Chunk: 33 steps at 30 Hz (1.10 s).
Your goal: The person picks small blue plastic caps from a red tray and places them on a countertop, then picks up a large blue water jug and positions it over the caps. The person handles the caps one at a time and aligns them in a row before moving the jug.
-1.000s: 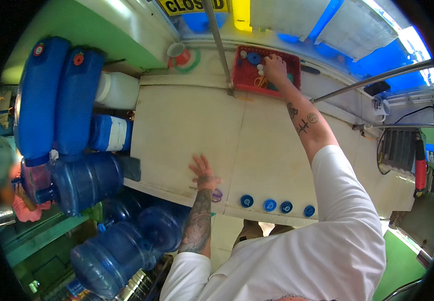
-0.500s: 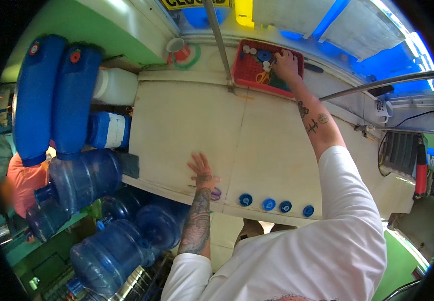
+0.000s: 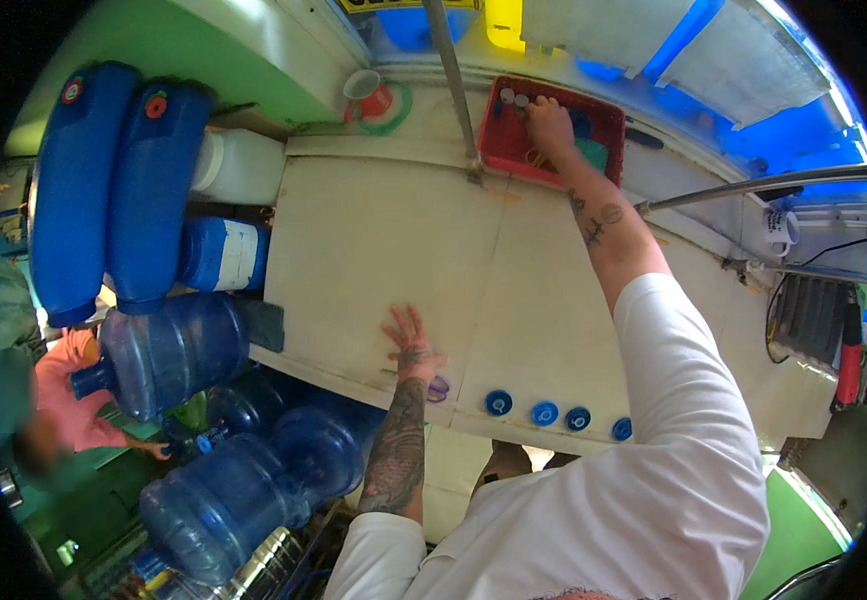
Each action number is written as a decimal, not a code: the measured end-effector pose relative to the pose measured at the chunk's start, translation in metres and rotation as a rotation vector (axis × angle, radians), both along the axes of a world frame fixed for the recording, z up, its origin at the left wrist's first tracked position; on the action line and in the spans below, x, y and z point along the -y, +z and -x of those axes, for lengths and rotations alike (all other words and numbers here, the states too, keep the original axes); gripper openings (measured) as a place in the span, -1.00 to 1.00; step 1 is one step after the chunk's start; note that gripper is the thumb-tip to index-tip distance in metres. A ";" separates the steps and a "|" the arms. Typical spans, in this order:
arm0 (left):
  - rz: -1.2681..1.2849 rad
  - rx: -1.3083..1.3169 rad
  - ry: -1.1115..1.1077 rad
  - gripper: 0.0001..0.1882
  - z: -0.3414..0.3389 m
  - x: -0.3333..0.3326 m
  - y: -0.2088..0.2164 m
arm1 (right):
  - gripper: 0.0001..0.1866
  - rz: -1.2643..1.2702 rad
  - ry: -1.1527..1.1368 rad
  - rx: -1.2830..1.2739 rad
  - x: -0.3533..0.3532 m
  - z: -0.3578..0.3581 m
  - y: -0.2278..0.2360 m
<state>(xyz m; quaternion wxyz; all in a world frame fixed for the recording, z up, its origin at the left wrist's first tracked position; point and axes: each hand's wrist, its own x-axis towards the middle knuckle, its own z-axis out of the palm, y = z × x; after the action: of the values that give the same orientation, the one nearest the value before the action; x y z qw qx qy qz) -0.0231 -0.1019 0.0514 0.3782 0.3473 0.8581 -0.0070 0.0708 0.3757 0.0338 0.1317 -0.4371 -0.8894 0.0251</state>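
My left hand (image 3: 413, 347) lies flat on the pale tabletop (image 3: 373, 230), fingers spread. Partly under its heel are scissors with purple handles (image 3: 437, 388). My right hand (image 3: 550, 128) reaches down into a red plastic basket (image 3: 553, 180) at the far side. Its fingers are curled together beside small white caps (image 3: 508, 96); whatever they may grip is hidden. Orange-handled scissors (image 3: 536, 157), mostly covered by that hand, a blue round item (image 3: 581, 122) and a green piece (image 3: 591, 153) also lie in the basket. Several blue bottle caps (image 3: 544, 413) stand in a row along the near edge.
Large blue water jugs (image 3: 178, 350) and tall blue containers (image 3: 78, 190) stack up on the left. A metal pole (image 3: 450, 75) rises left of the basket, near a red-and-white cup (image 3: 366, 95). A white mug (image 3: 780, 231) sits far right. A person in pink (image 3: 73, 400) is at left.
My right hand has moved left within the basket, from the green piece and orange scissors to the white caps. My left hand stays flat. The person at left has shifted, an arm now extended.
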 end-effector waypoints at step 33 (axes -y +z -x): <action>0.071 -0.066 -0.094 0.53 -0.001 -0.004 0.001 | -0.45 0.204 -0.277 0.010 0.001 -0.041 0.001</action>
<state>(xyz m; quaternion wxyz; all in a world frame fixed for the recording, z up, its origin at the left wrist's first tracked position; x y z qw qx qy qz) -0.0218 -0.0983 0.0522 0.3611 0.3733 0.8519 -0.0667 0.1120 0.3749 0.0348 0.0843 -0.5667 -0.8141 0.0945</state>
